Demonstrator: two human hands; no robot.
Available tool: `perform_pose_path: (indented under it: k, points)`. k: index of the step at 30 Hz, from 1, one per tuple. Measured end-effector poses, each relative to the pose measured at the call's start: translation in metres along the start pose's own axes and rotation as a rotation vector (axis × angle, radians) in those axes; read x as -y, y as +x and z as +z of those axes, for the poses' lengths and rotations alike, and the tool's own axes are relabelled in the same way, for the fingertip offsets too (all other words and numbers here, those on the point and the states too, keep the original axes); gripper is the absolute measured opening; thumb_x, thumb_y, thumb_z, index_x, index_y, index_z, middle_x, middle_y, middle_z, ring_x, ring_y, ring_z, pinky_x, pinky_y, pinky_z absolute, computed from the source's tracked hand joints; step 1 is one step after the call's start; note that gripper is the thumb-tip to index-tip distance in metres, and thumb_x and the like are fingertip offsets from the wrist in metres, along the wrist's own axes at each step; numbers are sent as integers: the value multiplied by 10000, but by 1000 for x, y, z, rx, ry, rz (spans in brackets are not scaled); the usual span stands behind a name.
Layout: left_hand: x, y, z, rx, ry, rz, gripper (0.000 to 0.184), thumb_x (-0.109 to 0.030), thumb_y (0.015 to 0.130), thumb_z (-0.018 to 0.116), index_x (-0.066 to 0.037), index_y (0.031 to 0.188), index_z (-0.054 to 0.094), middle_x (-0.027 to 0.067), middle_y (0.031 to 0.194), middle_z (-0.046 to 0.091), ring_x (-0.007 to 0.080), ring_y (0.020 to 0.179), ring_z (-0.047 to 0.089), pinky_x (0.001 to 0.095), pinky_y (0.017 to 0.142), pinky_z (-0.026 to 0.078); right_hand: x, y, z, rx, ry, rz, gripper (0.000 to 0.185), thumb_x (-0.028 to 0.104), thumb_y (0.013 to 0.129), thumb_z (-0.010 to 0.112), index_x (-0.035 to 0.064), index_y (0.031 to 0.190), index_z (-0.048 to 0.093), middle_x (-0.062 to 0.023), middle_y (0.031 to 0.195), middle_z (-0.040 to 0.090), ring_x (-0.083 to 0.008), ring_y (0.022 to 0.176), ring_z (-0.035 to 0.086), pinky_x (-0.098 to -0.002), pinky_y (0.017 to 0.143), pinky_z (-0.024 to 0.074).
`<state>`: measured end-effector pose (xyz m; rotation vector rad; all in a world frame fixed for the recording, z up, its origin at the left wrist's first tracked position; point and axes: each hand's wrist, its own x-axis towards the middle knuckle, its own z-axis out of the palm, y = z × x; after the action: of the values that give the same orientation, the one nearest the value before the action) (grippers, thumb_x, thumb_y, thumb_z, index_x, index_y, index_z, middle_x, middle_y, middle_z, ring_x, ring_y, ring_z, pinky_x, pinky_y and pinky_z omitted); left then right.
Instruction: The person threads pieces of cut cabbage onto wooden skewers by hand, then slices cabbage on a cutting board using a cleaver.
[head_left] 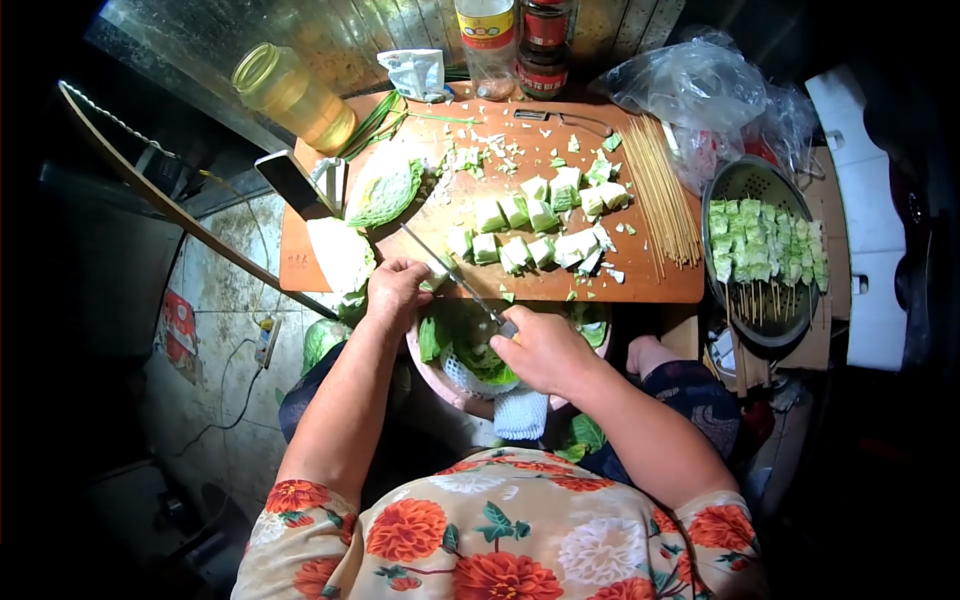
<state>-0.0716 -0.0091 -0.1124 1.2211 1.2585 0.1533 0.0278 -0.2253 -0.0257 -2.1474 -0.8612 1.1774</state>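
Observation:
My right hand is closed around the handle of a knife, whose blade points up and left over the board's front edge. My left hand has its fingers closed on a pale green cabbage piece beside the blade. Rows of cut cabbage chunks lie on the wooden board, with small scraps around them. Larger cabbage leaves rest at the board's left side, one of them close to my left hand.
Thin wooden skewers lie at the board's right. Beyond them a metal colander holds skewered cabbage. A glass jar, a phone, bottles and plastic bags stand or lie around the back. Below the front edge is a tub with leaves.

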Motion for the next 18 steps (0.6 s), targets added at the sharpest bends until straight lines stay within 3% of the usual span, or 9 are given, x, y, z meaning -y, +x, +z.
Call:
perform_pose_path:
  k: [5, 14, 18]
  points:
    - [1, 3, 1, -48, 44, 1, 112, -68, 797, 684, -40, 765, 581, 53, 722, 605, 141, 539, 555, 276, 482, 507, -11, -3, 8, -1, -51, -29, 393, 292, 871, 599, -25, 1101, 591, -243, 848, 673, -394, 847, 658, -452, 784, 509]
    - [-2, 5, 2, -52, 111, -1, 129, -84, 790, 706, -22, 730, 609, 53, 668, 608, 139, 528, 562, 269, 485, 508, -3, 5, 3, 31, -97, -20, 359, 278, 872, 589, -37, 1043, 590, -260, 867, 665, -419, 860, 647, -463, 788, 505]
    - [-5, 6, 2, -19, 153, -32, 129, -97, 826, 702, -21, 803, 600, 80, 728, 636, 158, 536, 593, 265, 493, 533, -2, 14, 1, 75, -95, -19, 352, 279, 876, 581, -44, 1015, 588, -263, 870, 661, -417, 867, 647, -462, 789, 504]
